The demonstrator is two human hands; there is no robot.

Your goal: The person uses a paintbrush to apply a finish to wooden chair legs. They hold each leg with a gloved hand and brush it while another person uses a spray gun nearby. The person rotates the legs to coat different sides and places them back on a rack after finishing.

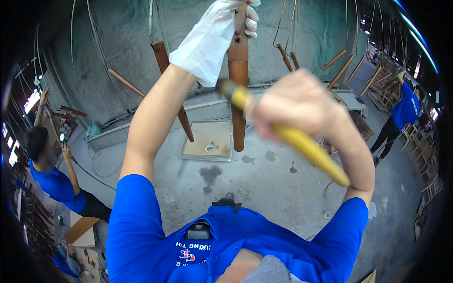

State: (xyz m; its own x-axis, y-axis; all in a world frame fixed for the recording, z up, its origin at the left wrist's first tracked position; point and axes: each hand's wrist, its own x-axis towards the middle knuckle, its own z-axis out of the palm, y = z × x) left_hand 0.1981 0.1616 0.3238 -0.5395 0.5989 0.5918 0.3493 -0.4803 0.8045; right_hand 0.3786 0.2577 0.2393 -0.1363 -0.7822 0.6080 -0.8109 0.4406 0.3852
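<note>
A long, red-brown wooden leg (239,75) and a long, yellow, stick-shaped tool with a dark front end (309,148).
The leg hangs nearly straight up and down in the picture, and its top is partly covered. It has small, dark, round spots near the top, a thin line across it below them, and a smooth, narrow, rounded bottom. The tool is held at a slant, its dark end up at the left and its plain yellow end down at the right. The front part crosses over the leg, but it is blurry, so touching is hard to tell.
</note>
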